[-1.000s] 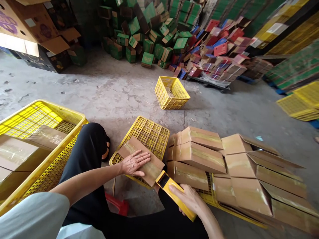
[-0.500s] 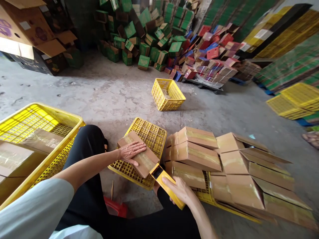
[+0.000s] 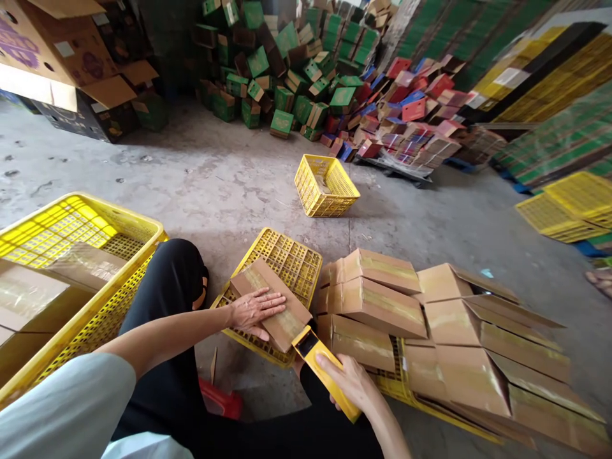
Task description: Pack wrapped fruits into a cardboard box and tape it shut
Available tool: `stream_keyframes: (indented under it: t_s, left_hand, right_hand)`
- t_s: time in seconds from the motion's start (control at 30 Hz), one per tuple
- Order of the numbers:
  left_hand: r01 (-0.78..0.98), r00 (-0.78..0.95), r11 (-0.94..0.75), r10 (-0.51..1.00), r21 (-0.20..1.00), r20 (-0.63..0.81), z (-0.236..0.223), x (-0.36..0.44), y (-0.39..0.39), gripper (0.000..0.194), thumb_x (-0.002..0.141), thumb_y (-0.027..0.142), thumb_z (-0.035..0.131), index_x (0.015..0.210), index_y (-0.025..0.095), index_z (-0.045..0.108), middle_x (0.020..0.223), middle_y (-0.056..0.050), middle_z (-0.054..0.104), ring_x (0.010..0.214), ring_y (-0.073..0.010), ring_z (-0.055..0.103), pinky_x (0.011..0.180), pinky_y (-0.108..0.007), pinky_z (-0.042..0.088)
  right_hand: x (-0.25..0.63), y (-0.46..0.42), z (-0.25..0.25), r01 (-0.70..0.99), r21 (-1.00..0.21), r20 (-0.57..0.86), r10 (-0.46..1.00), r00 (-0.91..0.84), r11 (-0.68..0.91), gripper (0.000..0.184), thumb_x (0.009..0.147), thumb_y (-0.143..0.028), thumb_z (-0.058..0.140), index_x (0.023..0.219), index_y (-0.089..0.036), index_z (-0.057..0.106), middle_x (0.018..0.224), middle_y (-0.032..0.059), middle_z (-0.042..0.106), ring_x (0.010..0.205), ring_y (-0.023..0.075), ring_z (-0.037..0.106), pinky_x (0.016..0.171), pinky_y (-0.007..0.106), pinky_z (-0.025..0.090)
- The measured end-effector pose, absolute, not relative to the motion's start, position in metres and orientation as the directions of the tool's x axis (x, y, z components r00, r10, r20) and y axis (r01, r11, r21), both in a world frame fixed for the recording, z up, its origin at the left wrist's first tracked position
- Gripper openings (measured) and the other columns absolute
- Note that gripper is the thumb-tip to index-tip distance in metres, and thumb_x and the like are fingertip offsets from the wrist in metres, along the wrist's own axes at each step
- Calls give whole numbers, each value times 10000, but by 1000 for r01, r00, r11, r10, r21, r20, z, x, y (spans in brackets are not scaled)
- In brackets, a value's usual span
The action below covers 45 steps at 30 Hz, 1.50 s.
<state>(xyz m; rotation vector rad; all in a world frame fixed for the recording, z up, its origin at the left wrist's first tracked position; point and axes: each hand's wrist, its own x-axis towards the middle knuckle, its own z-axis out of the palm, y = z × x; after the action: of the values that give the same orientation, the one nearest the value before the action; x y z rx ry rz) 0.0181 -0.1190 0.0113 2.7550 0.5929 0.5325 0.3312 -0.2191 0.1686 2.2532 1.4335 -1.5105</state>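
Atop a yellow crate (image 3: pixel 291 261) with its gridded face up, between the seated person's knees, a taped brown carton (image 3: pixel 289 324) lies askew, and from where I stand a good part of its top is covered by the left hand (image 3: pixel 257 312). That hand is spread flat, fingers nearly together and thumb out to the side, pressing on the cardboard with nothing in its grasp. The right hand (image 3: pixel 348 376) is closed round a yellow tool (image 3: pixel 313 350), thumb along its upper face; the other fingers mostly curl out of sight beneath it. The tool's head, with a dark opening, meets the near end of the carton, though I can't make out whether it actually touches or only overlaps it. On the person's left, a bigger yellow crate (image 3: pixel 109 312) runs off the edge of my view, and so do some of the cartons (image 3: pixel 31 296) inside. To the right, rows of brown cartons (image 3: pixel 377 306) hide most of whatever yellow frame (image 3: pixel 396 382) is under them. Something red (image 3: pixel 222 401) pokes out by the dark trouser leg (image 3: pixel 162 306), too covered to name. Further off, a small yellow basket (image 3: pixel 329 191) holds something I can't identify.
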Motion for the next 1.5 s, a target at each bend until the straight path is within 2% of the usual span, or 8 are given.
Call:
stream_keyframes:
  t_s: [0.17,0.43,0.6,0.77,0.83,0.97,1.17,1.5]
  left_hand:
    - [363,864,-850,460,382,204,14,16,-119,894,1003,757,381,1680,191,237,1708,-146,290,1603,-279,251,1321,-495,61]
    - [289,889,-859,404,423,213,7,9,-109,955,989,762,419,1687,152,190,1710,-175,269,1606,-304,237,1316,-501,55]
    - [246,920,-872,348,424,182,7,-11,-73,917,994,731,458,1680,163,238,1695,-177,317,1586,-310,292,1304,-483,133]
    - [335,908,-870,401,363,123,25,-33,-44,841,1018,719,424,1664,193,304,1664,-160,386,1547,-304,381,1283,-453,225]
    - [379,886,-864,442,332,138,30,-31,-51,886,1006,747,420,1664,165,301,1655,-183,391,1536,-323,398,1280,-459,237]
    - [405,847,-855,484,323,218,23,-5,-87,990,994,773,403,1696,130,130,1704,-195,267,1586,-328,285,1293,-472,211]
    - [406,809,-846,509,346,295,2,20,-105,1043,977,788,423,1701,153,25,1698,-195,291,1581,-328,300,1297,-499,199]
    - [420,795,-840,523,344,306,0,16,-102,1030,978,794,416,1702,154,58,1696,-174,304,1589,-294,287,1318,-482,136]
  right_hand:
    - [333,-212,166,749,-388,-771,634,56,-537,449,964,-648,526,880,-209,565,616,62,692,543,241,742,436,266,539]
    - [332,-209,166,693,-406,-809,587,30,-596,426,998,-608,509,937,-193,583,603,59,684,516,226,712,451,279,552]
    - [312,-200,162,621,-459,-795,606,33,-636,462,961,-624,567,982,-165,612,586,40,674,526,213,702,473,276,558]
    - [289,-187,153,605,-548,-722,692,5,-577,447,945,-632,597,935,-185,601,576,48,679,488,208,689,460,283,562]
    - [288,-184,150,606,-556,-719,695,-7,-569,415,953,-607,600,908,-194,588,570,43,676,472,201,682,442,275,554]
    - [294,-182,149,598,-561,-726,688,-23,-572,382,995,-564,558,884,-198,565,557,32,663,432,174,649,407,251,522]
    - [301,-180,154,588,-530,-757,653,-5,-610,397,987,-575,576,897,-188,591,582,38,683,428,172,652,413,257,531]
    - [309,-183,142,608,-520,-755,656,2,-600,442,930,-646,606,915,-205,579,614,7,705,472,183,695,412,248,548]
